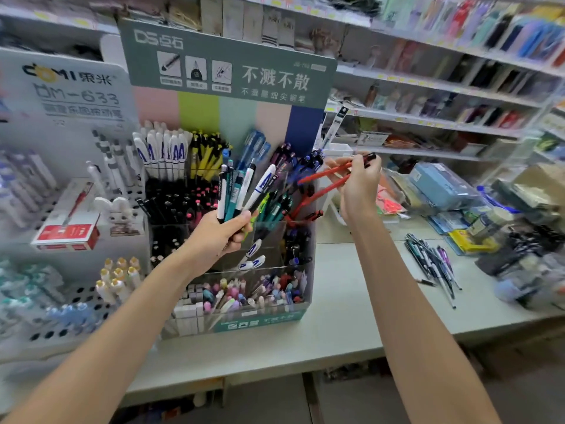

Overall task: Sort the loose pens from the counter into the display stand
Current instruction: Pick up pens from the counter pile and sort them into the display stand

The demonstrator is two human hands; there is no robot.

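The pale counter (336, 319) carries the tiered display stand (232, 65) towards its left end, with a white pegboard rack (76, 96) hard against the stand's left side. To the right of the stand the counter is bare as far as a heap of loose pens (434, 264) lying near the right end, well apart from the stand.

The left hand (220, 237) is curled round a fanned bunch of mixed pens (241, 191), held up in front of the stand's middle tiers. The right hand (357, 185) pinches two red pens (330, 175) near their dark caps, tips slanting down-left towards the stand's right column, where what look like matching red pens (302, 206) sit; blur makes the exact compartment hard to call.

To seat them well, I judge the pair should be squared together, tipped steeper, and slid in point-first alongside their like, clearing the clear front wall of that pocket. The bunch in the left hand crowds the approach from the left, so coming in from the right, over the stand's right edge, looks the freer way.
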